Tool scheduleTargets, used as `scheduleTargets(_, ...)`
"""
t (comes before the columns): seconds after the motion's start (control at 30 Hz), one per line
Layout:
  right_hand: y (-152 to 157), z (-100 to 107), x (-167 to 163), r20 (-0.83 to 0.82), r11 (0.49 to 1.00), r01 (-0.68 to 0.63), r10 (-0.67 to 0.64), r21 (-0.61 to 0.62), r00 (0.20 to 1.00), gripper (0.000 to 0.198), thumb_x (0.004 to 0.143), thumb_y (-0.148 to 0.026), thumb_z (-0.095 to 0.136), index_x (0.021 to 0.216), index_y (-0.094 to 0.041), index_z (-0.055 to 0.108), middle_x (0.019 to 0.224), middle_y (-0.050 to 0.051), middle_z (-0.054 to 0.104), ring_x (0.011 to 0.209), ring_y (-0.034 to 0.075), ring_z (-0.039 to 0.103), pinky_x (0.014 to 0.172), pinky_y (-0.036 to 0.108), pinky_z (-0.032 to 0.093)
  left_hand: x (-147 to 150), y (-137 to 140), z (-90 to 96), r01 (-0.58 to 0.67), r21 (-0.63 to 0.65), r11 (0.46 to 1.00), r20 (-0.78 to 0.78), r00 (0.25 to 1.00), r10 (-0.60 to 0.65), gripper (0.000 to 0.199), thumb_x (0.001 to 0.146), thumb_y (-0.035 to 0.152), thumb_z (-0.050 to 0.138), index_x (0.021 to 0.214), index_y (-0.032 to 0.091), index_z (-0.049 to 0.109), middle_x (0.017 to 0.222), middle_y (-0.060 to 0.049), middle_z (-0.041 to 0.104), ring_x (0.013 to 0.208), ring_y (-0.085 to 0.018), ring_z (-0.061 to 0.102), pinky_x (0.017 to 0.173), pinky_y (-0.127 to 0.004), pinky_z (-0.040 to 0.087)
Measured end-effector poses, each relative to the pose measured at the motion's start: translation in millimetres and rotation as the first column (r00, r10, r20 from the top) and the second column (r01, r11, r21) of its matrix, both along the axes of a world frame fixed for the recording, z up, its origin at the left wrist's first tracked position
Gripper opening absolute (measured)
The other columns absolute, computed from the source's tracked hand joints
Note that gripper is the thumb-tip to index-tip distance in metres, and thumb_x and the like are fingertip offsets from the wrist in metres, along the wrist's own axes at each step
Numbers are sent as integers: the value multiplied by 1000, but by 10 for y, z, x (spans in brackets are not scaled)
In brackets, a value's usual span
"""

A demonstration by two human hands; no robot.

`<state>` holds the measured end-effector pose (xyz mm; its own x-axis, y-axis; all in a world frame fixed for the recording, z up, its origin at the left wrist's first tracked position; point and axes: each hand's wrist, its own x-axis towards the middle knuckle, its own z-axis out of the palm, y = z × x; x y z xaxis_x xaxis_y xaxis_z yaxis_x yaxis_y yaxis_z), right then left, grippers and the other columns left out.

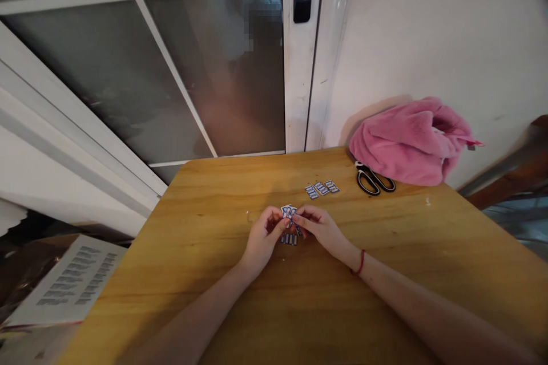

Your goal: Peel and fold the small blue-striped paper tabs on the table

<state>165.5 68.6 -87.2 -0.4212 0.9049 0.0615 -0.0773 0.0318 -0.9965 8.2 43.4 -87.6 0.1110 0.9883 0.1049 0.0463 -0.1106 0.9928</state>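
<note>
Left hand (262,235) and right hand (322,228) both pinch small rectangular blue-and-white paper-looking cards (288,212); light, even pressure should avoid bending them.

We hold small cards (288,212) between our left hand (261,235) and right hand (322,224), over the surface (205,291). Beyond, three loose cards (322,189) lie in a row, with scissors (368,189) to their right, before a plush bundle (411,142). Behind the surface stands a door (297,85); left of it, a carton (64,282).
</note>
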Motion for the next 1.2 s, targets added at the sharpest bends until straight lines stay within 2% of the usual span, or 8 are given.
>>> scheduleTargets(0.1,23,-14,2,-14,999,-33,33,-32,999,28,74,-45,61,71,-17,60,63,-1,58,47,7,44,47,21,36,-11,-15,17,19,20,1000,-75,997,-18,23,80,37,54,69,17,54,67,0,57,63,-12,51,59,-22,39)
scheduleTargets(0.2,28,-11,3,-8,999,-29,29,-35,1000,29,74,-45,61,70,-16,61,60,-2,55,46,7,43,46,21,34,-28,-15,31,-24,32,999,-95,995,27,25,79,37,55,65,17,53,64,1,56,61,-11,49,58,-21,37)
scheduleTargets(0.43,52,-33,24,-10,991,128,-129,-44,992,31,73,-46,61,69,-16,59,47,-6,43,45,8,37,46,22,29,-48,-4,60,-151,40,988,-95,983,155,30,80,39,54,61,17,48,56,4,48,55,-10,43,54,-20,34)
scheduleTargets(0.6,47,-41,9,-4,984,166,-167,-60,986,32,70,-47,64,69,-16,59,49,-6,43,45,7,35,44,22,26,-21,-63,58,-147,116,982,-143,976,162,29,79,39,55,62,17,51,60,2,48,59,-10,43,56,-20,34)
scheduleTargets(0.77,44,-28,-5,-88,973,207,-216,-100,972,34,66,-48,68,67,-17,54,51,-6,42,43,6,33,42,21,25,-24,-68,55,-165,120,979,-166,969,184,30,81,40,53,62,17,50,58,3,47,57,-10,42,55,-20,33)
scheduleTargets(0.9,31,-9,-22,-120,966,197,-218,-169,968,37,61,-46,71,68,-18,49,51,-8,39,41,3,25,39,20,18,-33,-57,47,-155,108,982,-161,972,171,30,80,40,54,61,17,51,58,3,46,57,-10,41,54,-20,32)
scheduleTargets(1.03,-10,12,-46,-110,963,191,-214,-192,971,37,61,-44,72,64,-18,45,48,-9,36,41,4,26,39,20,19,-19,-63,46,-117,90,989,-144,981,129,29,80,39,55,62,17,51,59,3,46,57,-10,41,54,-20,32)
scheduleTargets(1.2,-31,10,-67,-130,967,161,-188,-197,973,38,61,-44,72,63,-19,44,47,-9,38,41,5,28,40,21,21,-17,-58,90,-180,72,981,-109,976,187,31,80,40,54,61,17,48,56,4,45,55,-10,41,53,-19,33)
